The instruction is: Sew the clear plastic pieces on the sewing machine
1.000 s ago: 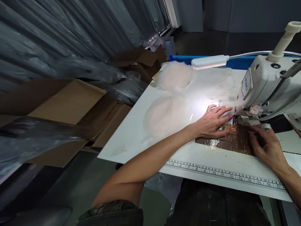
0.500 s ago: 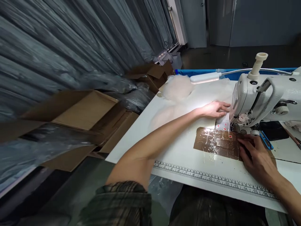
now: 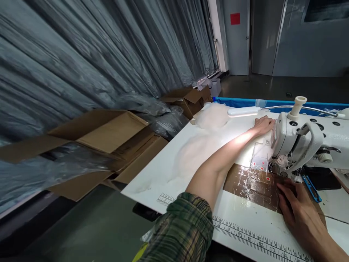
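My left hand [image 3: 264, 125] reaches to the far side of the white sewing machine [image 3: 293, 142]. Its fingers are curled in beside the machine head, and what they hold, if anything, is hidden. My right hand [image 3: 300, 209] rests at the right end of a brown, tape-covered sheet [image 3: 251, 187] in front of the needle area, fingers apart and slightly bent. Clear strips with small red marks [image 3: 259, 163] lie between the sheet and the machine head.
White fluffy material [image 3: 212, 116] lies on the white table, near a lamp [image 3: 244, 111] on a bendable neck. Blue thread snips [image 3: 312, 187] and a black phone-like slab [image 3: 323, 178] lie right of the needle. A printed ruler [image 3: 253, 236] edges the table; open cardboard boxes [image 3: 113, 131] stand left.
My left hand has moved farther back along the machine head, its fingers now more curled. My right hand stays by the brown sheet. The view has tilted upward.
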`<state>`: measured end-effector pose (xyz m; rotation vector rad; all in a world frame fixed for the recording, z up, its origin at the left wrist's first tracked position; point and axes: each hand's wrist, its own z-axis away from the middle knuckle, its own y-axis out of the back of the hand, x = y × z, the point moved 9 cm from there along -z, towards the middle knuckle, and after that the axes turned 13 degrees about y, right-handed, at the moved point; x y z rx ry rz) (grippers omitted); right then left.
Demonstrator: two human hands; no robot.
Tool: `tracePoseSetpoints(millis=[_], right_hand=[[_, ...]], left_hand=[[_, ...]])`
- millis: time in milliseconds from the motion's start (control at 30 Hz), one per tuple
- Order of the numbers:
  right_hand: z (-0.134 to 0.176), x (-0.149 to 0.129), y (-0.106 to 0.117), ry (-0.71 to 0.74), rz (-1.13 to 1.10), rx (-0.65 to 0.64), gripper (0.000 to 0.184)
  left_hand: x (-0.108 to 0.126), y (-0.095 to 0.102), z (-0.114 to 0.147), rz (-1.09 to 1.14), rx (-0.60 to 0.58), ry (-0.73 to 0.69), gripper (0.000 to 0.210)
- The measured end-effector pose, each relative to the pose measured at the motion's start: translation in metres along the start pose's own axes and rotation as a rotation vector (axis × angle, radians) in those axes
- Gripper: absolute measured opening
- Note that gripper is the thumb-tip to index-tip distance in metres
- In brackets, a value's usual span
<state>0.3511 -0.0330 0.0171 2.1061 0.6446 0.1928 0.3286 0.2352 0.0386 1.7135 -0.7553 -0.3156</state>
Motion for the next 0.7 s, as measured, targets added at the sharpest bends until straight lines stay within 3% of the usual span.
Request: tracePoseSetpoints(millis=[100, 167, 333, 533, 667, 700], right_hand=[[0.000, -0.004, 0.000, 0.042, 0.010, 0.028, 0.032], [0.000, -0.006, 0.000, 0.067, 0.016, 0.039, 0.032], [0.001, -0.006, 0.000, 0.110, 0.032, 0.031, 0.031], [-0.009, -0.017, 0.012, 0.163, -0.095, 0.006, 0.029], [-0.012, -0.043, 0.045, 0.286, -0.260, 0.108, 0.052], [-0.010, -0.040, 0.052, 0.215, -0.267, 0.130, 0.052]], left_hand=[[-0.019, 0.002, 0.004, -0.036, -0.054, 0.123, 0.034], [-0.020, 0.011, 0.014, -0.045, -0.061, 0.130, 0.042], [-0.005, 0.032, 0.056, -0.088, -0.071, 0.100, 0.038], [0.013, 0.026, 0.123, -0.157, -0.260, 0.018, 0.026], [0.017, 0.035, 0.170, -0.118, -0.309, -0.039, 0.058], [0.018, 0.039, 0.183, -0.092, -0.315, -0.043, 0.062]])
